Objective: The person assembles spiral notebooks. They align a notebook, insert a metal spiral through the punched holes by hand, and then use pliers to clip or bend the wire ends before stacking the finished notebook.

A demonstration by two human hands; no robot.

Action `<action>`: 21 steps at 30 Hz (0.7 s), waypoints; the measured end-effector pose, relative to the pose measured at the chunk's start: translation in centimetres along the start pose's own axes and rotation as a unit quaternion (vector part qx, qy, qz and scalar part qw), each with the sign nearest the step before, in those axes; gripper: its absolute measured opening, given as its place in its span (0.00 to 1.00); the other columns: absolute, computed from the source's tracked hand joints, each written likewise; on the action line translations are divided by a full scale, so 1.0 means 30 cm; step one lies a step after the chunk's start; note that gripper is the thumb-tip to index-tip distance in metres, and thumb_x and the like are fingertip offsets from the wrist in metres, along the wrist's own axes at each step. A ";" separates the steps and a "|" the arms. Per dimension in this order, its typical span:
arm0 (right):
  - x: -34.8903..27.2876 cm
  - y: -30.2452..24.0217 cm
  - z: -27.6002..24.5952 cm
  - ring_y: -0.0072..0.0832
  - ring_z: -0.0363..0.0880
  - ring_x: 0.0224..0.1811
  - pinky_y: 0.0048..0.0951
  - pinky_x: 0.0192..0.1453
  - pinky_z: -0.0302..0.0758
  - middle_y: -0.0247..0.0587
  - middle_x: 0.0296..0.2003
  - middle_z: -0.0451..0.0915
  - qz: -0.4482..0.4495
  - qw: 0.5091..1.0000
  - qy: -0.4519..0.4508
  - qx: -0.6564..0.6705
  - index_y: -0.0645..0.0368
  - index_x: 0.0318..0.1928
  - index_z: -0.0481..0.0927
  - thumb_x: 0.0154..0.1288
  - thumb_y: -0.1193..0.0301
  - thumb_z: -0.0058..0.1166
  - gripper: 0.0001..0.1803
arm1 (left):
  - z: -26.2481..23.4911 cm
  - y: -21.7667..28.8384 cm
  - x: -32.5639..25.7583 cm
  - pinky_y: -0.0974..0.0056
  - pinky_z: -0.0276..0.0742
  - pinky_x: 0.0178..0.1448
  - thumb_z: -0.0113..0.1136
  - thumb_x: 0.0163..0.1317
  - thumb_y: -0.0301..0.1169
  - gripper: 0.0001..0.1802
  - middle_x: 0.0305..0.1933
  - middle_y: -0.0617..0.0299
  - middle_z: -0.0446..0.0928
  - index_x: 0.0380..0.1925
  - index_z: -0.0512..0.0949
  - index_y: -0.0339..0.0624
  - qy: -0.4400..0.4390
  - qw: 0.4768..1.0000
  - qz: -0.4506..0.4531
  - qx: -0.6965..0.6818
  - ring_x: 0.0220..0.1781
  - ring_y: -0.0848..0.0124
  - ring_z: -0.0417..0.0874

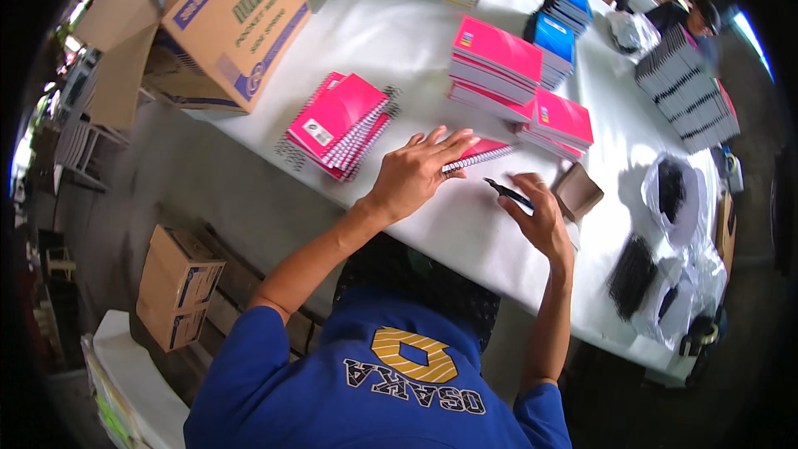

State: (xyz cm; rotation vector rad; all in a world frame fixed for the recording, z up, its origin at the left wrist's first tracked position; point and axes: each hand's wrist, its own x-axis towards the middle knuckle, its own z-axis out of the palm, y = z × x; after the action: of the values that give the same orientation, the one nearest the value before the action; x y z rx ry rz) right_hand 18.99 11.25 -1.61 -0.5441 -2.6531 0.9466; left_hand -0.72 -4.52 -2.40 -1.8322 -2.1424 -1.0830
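Note:
A small pink notebook (484,150) with a wire spiral along its near edge lies on the white table in front of me. My left hand (416,169) grips its left end, fingers over the cover and thumb near the spiral. Just right of it, my right hand (542,218) is closed around small dark pliers (505,192), their jaws pointing up-left, apart from the notebook. To the left sits a loose pile of pink spiral notebooks (341,123), some with wire ends sticking out. Pink notepads (497,51) stand in stacks beyond my hands.
A small open brown box (578,191) rests beside my right hand. A large open carton (237,25) stands far left. Farther right are blue notebook stacks (553,41), black-spined stacks (686,87) and bags with black wire coils (633,274). Other people work at the far right.

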 end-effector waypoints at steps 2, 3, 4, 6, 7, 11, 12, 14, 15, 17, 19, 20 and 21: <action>0.036 0.000 0.068 0.40 0.70 0.66 0.42 0.68 0.67 0.49 0.61 0.72 0.003 0.994 0.090 0.066 0.62 0.66 0.70 0.52 0.65 0.72 0.41 | -0.069 -0.066 0.018 0.58 0.70 0.70 0.62 0.62 0.39 0.26 0.64 0.60 0.76 0.60 0.76 0.47 -0.006 0.988 -0.016 -0.154 0.67 0.57 0.75; 0.063 -0.051 0.089 0.39 0.59 0.74 0.44 0.73 0.61 0.48 0.69 0.64 0.001 0.951 0.047 0.304 0.59 0.69 0.65 0.46 0.63 0.76 0.50 | -0.137 -0.088 0.031 0.56 0.66 0.72 0.63 0.61 0.41 0.27 0.65 0.57 0.74 0.60 0.77 0.45 -0.054 0.935 -0.022 -0.349 0.69 0.57 0.72; 0.096 -0.131 0.117 0.37 0.63 0.72 0.42 0.70 0.66 0.46 0.70 0.64 -0.057 0.909 0.067 0.408 0.59 0.67 0.69 0.53 0.70 0.72 0.40 | -0.192 -0.118 0.036 0.54 0.62 0.75 0.63 0.60 0.43 0.29 0.66 0.54 0.73 0.59 0.77 0.43 -0.098 0.840 -0.024 -0.533 0.71 0.57 0.69; 0.160 -0.249 0.154 0.34 0.68 0.69 0.35 0.65 0.71 0.47 0.67 0.69 -0.090 0.858 0.068 0.501 0.60 0.63 0.73 0.58 0.78 0.65 0.30 | -0.279 -0.236 0.027 0.51 0.60 0.75 0.61 0.59 0.54 0.38 0.66 0.48 0.72 0.61 0.74 0.37 -0.103 0.838 -0.013 -0.536 0.73 0.55 0.65; 0.193 -0.303 0.186 0.32 0.76 0.61 0.29 0.59 0.74 0.46 0.61 0.76 -0.143 0.861 0.136 0.469 0.64 0.55 0.78 0.60 0.85 0.59 0.21 | -0.316 -0.300 0.027 0.50 0.60 0.75 0.59 0.58 0.58 0.43 0.67 0.47 0.70 0.64 0.70 0.36 -0.099 0.852 -0.013 -0.514 0.73 0.54 0.65; 0.352 -0.506 0.276 0.37 0.80 0.47 0.36 0.50 0.76 0.43 0.46 0.82 -0.296 0.890 0.311 0.154 0.63 0.46 0.82 0.52 0.84 0.59 0.18 | -0.454 -0.440 0.100 0.53 0.64 0.74 0.55 0.66 0.56 0.49 0.74 0.46 0.58 0.73 0.49 0.33 0.003 0.833 -0.171 -0.526 0.73 0.58 0.65; 0.402 -0.508 0.315 0.36 0.77 0.49 0.37 0.51 0.73 0.42 0.48 0.80 -0.361 0.878 0.314 0.025 0.61 0.45 0.82 0.52 0.80 0.57 0.17 | -0.482 -0.478 0.100 0.56 0.64 0.74 0.55 0.68 0.53 0.46 0.74 0.47 0.59 0.73 0.50 0.33 0.010 0.814 -0.226 -0.535 0.72 0.62 0.65; 0.428 -0.527 0.452 0.36 0.75 0.51 0.38 0.55 0.70 0.39 0.46 0.79 -0.344 0.914 0.199 -0.079 0.58 0.43 0.82 0.52 0.75 0.58 0.15 | -0.484 -0.586 0.037 0.60 0.66 0.71 0.56 0.69 0.50 0.45 0.73 0.49 0.60 0.73 0.50 0.33 -0.054 0.810 -0.296 -0.503 0.70 0.65 0.68; 0.414 -0.524 0.486 0.36 0.75 0.51 0.38 0.54 0.70 0.39 0.44 0.79 -0.350 0.918 0.179 -0.052 0.57 0.44 0.81 0.51 0.76 0.58 0.16 | -0.474 -0.632 0.006 0.63 0.69 0.68 0.56 0.70 0.47 0.43 0.72 0.50 0.62 0.73 0.50 0.32 -0.120 0.794 -0.367 -0.470 0.67 0.68 0.71; 0.375 -0.488 0.525 0.38 0.75 0.49 0.39 0.52 0.71 0.39 0.41 0.79 -0.310 0.929 0.203 0.008 0.56 0.45 0.81 0.53 0.78 0.59 0.16 | -0.435 -0.655 -0.040 0.65 0.70 0.67 0.56 0.71 0.43 0.42 0.71 0.50 0.63 0.73 0.49 0.32 -0.117 0.805 -0.349 -0.465 0.65 0.71 0.72; 0.367 -0.419 0.523 0.45 0.77 0.41 0.42 0.43 0.74 0.45 0.36 0.79 -0.186 0.940 0.259 0.123 0.58 0.44 0.80 0.62 0.80 0.56 0.10 | -0.419 -0.661 -0.057 0.66 0.70 0.68 0.55 0.72 0.35 0.38 0.68 0.56 0.67 0.74 0.49 0.34 -0.114 0.790 -0.352 -0.489 0.63 0.72 0.73; 0.371 -0.399 0.517 0.52 0.76 0.35 0.45 0.39 0.73 0.53 0.34 0.77 -0.074 0.951 0.253 0.161 0.63 0.42 0.77 0.67 0.77 0.53 0.05 | -0.418 -0.661 -0.053 0.66 0.70 0.68 0.55 0.72 0.35 0.38 0.68 0.56 0.67 0.74 0.49 0.34 -0.114 0.786 -0.354 -0.493 0.63 0.72 0.73; 0.391 -0.378 0.498 0.53 0.76 0.35 0.46 0.39 0.73 0.55 0.33 0.76 -0.044 0.962 0.230 0.143 0.66 0.43 0.75 0.69 0.77 0.51 0.06 | -0.424 -0.654 -0.030 0.67 0.71 0.66 0.55 0.72 0.34 0.37 0.66 0.56 0.69 0.74 0.50 0.34 -0.127 0.786 -0.355 -0.490 0.62 0.73 0.74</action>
State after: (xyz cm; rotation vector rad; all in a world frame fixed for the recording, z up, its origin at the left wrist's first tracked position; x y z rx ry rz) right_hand 0.06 0.03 -3.96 -0.4995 -2.0697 1.0105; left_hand -22.58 -12.82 -2.00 -1.3928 -2.8059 -2.6623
